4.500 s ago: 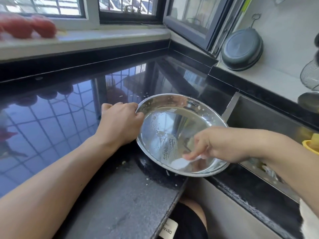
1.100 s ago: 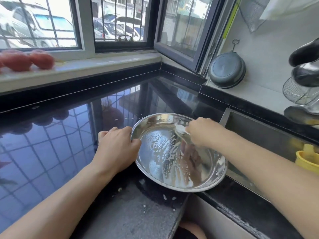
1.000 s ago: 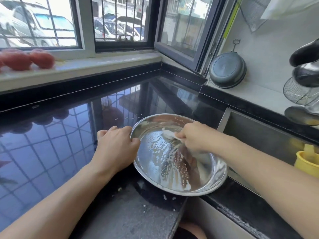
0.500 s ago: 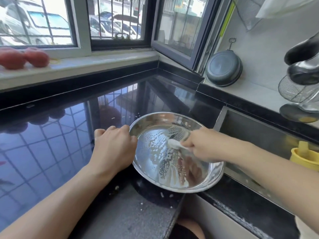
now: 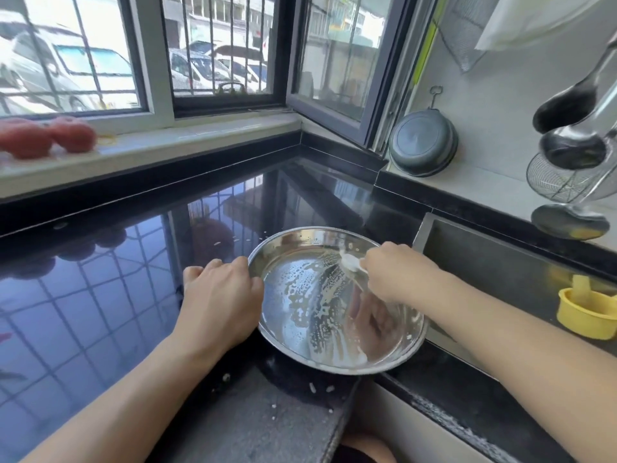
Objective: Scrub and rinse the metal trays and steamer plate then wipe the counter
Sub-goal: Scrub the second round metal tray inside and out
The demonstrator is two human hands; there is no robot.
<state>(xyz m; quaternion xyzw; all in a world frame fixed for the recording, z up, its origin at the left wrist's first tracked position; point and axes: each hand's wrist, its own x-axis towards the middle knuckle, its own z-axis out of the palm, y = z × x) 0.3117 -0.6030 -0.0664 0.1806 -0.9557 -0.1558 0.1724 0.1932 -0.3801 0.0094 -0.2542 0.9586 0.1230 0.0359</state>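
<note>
The right hand (image 5: 395,274) is sliding its pinched white scrubber (image 5: 350,262) back to the far rim of the metal tray (image 5: 300,329) — the left hand (image 5: 218,300) is gripping the near-left rim.

Beyond my hands the glossy black tabletop (image 5: 117,279) runs back to a corner and mirrors the barred windows (image 5: 213,48) above it. Daylight pours in through the glass, with parked cars (image 5: 66,71) visible outside. On the pale window sill (image 5: 200,135), far to the left of my hands, sit some blurred red objects (image 5: 46,138). To the right of my hands I see a sunken steel sink (image 5: 500,262) with a yellow container (image 5: 587,312) at its edge. Behind it, against the light wall (image 5: 494,105), leans a dark round pan (image 5: 422,145), and ladles (image 5: 567,105) and a wire strainer (image 5: 561,178) hang at far right.
</note>
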